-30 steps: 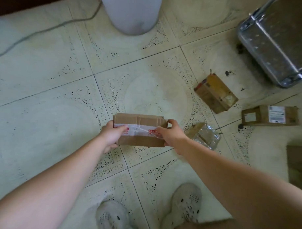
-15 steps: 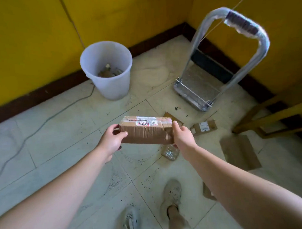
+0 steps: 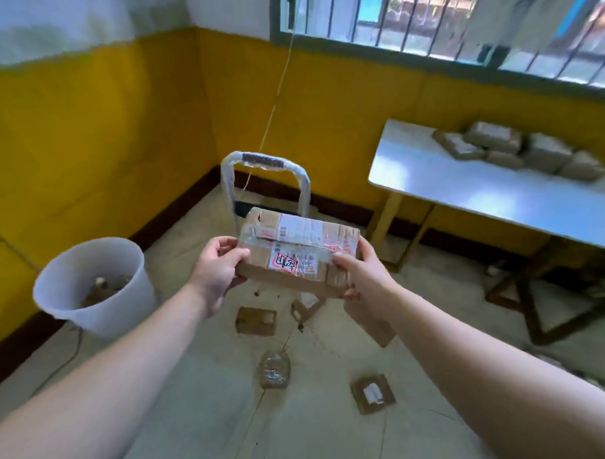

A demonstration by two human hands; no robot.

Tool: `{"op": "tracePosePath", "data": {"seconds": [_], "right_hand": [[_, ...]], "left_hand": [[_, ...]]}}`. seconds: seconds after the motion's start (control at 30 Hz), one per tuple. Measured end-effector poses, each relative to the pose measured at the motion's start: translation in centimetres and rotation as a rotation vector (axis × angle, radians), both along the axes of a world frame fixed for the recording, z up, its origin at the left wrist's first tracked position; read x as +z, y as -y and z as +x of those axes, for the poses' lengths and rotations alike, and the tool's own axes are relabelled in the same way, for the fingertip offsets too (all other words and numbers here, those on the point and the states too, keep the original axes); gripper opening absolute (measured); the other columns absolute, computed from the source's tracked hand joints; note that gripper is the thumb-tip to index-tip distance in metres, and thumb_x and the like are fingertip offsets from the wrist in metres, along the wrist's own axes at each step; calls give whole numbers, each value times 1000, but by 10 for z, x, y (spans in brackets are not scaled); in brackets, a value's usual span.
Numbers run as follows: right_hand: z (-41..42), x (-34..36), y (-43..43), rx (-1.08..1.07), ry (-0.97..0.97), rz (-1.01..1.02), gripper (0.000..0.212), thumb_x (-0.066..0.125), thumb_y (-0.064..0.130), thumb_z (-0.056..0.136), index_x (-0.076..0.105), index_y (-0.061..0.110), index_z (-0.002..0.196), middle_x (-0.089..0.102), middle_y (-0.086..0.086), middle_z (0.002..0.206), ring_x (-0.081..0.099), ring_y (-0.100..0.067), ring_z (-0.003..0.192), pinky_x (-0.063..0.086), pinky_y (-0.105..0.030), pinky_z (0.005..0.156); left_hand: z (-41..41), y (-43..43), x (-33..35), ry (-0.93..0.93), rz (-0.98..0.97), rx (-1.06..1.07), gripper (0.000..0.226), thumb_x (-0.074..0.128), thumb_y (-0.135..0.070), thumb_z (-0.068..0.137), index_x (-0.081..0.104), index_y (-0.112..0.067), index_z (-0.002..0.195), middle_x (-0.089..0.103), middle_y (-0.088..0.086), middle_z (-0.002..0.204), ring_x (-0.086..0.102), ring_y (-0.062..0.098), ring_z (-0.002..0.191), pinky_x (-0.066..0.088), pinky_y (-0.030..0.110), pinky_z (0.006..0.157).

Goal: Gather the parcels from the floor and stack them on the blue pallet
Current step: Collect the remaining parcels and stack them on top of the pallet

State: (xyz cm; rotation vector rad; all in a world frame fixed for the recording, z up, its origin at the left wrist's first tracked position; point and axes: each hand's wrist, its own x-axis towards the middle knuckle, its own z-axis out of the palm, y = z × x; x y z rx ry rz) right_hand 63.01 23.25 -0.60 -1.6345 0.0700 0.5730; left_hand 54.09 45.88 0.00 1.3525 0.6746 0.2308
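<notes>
The box [image 3: 294, 245] hangs in the air at about waist height, caught between both hands, its long axis running crosswise from one hand to the other and its labelled, taped top tipped toward the person. The left hand [image 3: 218, 268] clasps the left end, thumb over the near top edge and the other fingers [image 3: 222, 243] curled round the end face. The right hand [image 3: 363, 278] grips the right end the same way, thumb on top and fingertips tucked under. Neither hand is nearer, and the box sits squarely between the fingers, touching both sets. The blue pallet is nowhere in sight from here, so the carry likely starts with a turn to find it. Below and just beyond the fingers, small parcels [image 3: 256, 321] and a clear-wrapped packet [image 3: 274, 369] wait on the floor. A trolley handle [image 3: 264, 162] stands past the box, and a white bucket [image 3: 91, 305] sits off to the left of the left hand.
</notes>
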Motion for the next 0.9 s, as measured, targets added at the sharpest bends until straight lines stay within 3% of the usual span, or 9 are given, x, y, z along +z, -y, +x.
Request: {"op": "tracePosePath", "data": {"seconds": [0.07,0.13,0.23,0.3,0.43,0.57,0.67,0.77,0.9], "right_hand": [[-2,18,45,-77,12,57,52,67,21,86,40,42,124,72,3,94,73,-21,75,54,-32,47],[-7,29,91,-180,40,82,57,71,21,84,38,38,127,68,0,104,72,-21,80,58,-39,56],[-18,43,164,-281,56,82,63,77,22,78,34,30,123,61,-6,110,71,-24,83,59,-44,61],[-24,57,212,-307,79,29,65,80,31,72,35,26,119,61,-5,106,71,-18,77,56,-34,53],[-50,83,358,-323,170,-143,75,80,52,55,43,29,116,64,1,106,68,-15,86,58,-35,67],[-93,97,488,-363,253,-264,51,75,51,63,51,32,104,69,4,96,67,-13,82,58,-37,73],[-121,104,560,-479,307,-355,41,74,49,69,50,34,98,67,6,98,67,-14,88,56,-41,80],[-144,106,608,-557,315,-409,37,71,54,71,48,36,94,66,11,94,65,-7,84,53,-30,70],[-166,95,653,-649,269,-488,57,62,71,66,44,40,110,62,15,103,60,-10,97,52,-33,80]], "left_hand": [[16,41,20,84,-82,2,44,62,-17,88,39,-19,126,52,6,116,60,19,90,56,38,70],[28,98,35,47,-178,-96,69,66,-27,86,26,-16,141,54,10,117,61,29,97,53,45,78],[32,208,56,-66,-186,-416,29,65,-35,85,62,-9,99,68,2,75,62,21,73,53,34,61],[37,267,67,-46,-123,-490,15,67,-25,85,65,-11,89,69,-3,63,64,13,57,52,23,48],[47,396,85,47,-27,-653,36,68,-17,83,52,-25,114,70,1,98,68,22,84,55,43,74],[43,531,93,79,50,-831,61,75,-26,77,37,-26,125,64,-2,109,67,23,94,55,49,80],[35,616,97,122,38,-906,67,77,-22,75,36,-20,128,64,2,114,67,23,95,57,47,77],[32,675,99,114,36,-996,65,77,-20,75,38,-20,127,65,3,112,68,22,92,59,44,72],[36,737,94,61,95,-1122,65,78,-26,73,36,-25,123,64,0,108,69,20,87,59,40,65]]}}
